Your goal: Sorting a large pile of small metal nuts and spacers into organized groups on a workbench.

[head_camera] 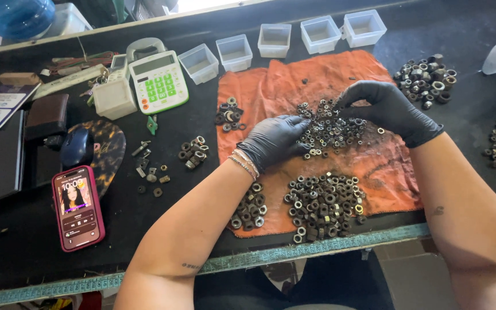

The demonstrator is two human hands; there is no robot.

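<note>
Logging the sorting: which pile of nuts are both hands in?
The middle pile on the orange cloth, between left hand and right hand; other piles lie untouched.

Dark worktable (477,115) fills nearly whole view, surface black and matte. Front edge trimmed with worn teal strip (317,248), paint chipped. Pale ledge (87,30) runs along far side of table, slanting up toward right. Beyond it, bright daylight at top centre, possibly window (202,4); glare too strong to tell. Blue water jug (14,16) stands past far left corner. Below front edge, patch of grey floor (414,281). Light even, soft shadows.
</note>
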